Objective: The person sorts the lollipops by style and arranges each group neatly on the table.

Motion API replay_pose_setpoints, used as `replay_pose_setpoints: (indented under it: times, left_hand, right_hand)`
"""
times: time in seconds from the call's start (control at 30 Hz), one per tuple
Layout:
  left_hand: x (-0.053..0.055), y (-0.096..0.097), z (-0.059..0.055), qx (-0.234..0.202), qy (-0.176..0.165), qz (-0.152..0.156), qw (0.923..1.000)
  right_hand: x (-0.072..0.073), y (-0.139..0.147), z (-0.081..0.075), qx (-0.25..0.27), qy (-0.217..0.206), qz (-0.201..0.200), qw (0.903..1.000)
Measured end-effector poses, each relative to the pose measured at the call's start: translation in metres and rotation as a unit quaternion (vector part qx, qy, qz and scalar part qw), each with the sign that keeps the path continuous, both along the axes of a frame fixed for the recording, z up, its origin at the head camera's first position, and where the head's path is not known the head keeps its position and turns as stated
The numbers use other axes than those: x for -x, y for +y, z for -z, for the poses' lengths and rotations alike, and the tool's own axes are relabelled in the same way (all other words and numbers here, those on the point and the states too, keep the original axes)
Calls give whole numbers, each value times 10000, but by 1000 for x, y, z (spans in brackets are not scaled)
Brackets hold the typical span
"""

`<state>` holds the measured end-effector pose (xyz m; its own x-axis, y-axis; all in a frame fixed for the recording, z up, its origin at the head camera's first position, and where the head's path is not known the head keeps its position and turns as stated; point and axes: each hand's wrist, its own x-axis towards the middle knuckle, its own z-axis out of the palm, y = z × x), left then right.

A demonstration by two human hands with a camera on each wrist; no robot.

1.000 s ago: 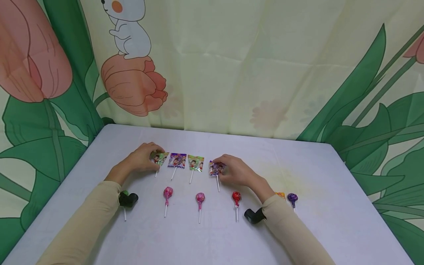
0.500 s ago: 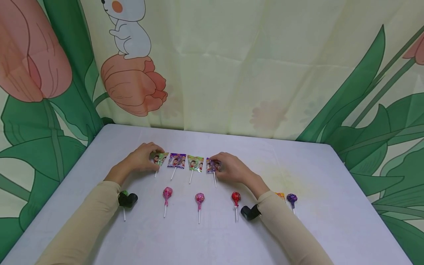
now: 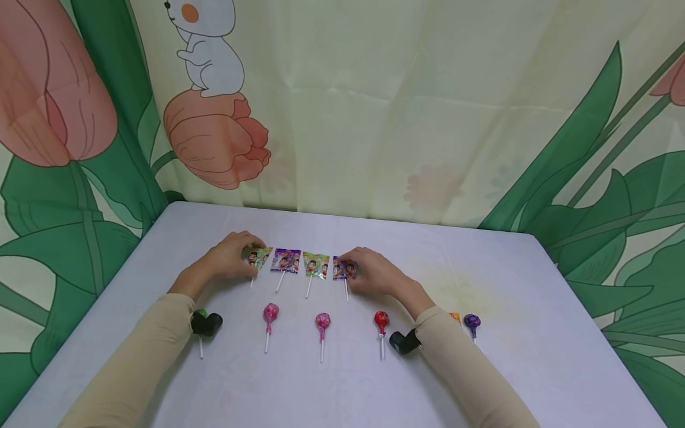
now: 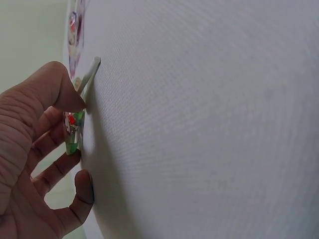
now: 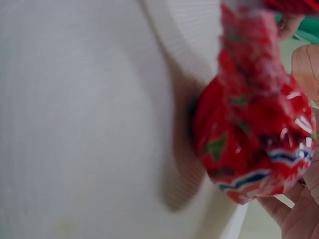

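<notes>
Flat-wrapped lollipops make a row across the back of the table. At its left end my left hand (image 3: 232, 255) pinches a green-wrapped lollipop (image 3: 260, 257) between thumb and fingers; the left wrist view shows its white stick (image 4: 89, 74) sticking out past the thumb. My right hand (image 3: 380, 273) holds a purple-wrapped lollipop (image 3: 342, 267) by its right side at the other end, its stick toward me. Between the hands lie another purple-wrapped lollipop (image 3: 286, 260) and another green-wrapped one (image 3: 316, 264). A red ball lollipop (image 5: 254, 144) blocks much of the right wrist view.
A front row of ball lollipops includes two pink ones (image 3: 271, 312), a red one and a dark purple one (image 3: 473, 322). My forearms partly cover a green one and an orange wrapper (image 3: 455, 316). A printed curtain (image 3: 348, 119) hangs behind the white table (image 3: 267, 392).
My right hand has slid the purple-wrapped lollipop slightly left and back, closer to the green one beside it, then stopped. The left hand has stayed in place.
</notes>
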<state>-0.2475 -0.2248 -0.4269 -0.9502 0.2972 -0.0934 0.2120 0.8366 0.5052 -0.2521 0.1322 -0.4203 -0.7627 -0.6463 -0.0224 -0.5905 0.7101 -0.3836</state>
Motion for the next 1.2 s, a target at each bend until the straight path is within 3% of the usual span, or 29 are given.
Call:
replay_pose_setpoints:
  times: [0.53, 1.2]
  left_hand:
    - [-2, 2, 4, 28, -22, 6, 10000]
    - [0, 1, 2, 51, 32, -59, 10000]
  right_hand:
    - [-14, 4, -1, 81, 29, 110, 9999]
    - [-58, 37, -13, 497, 353, 48, 9981]
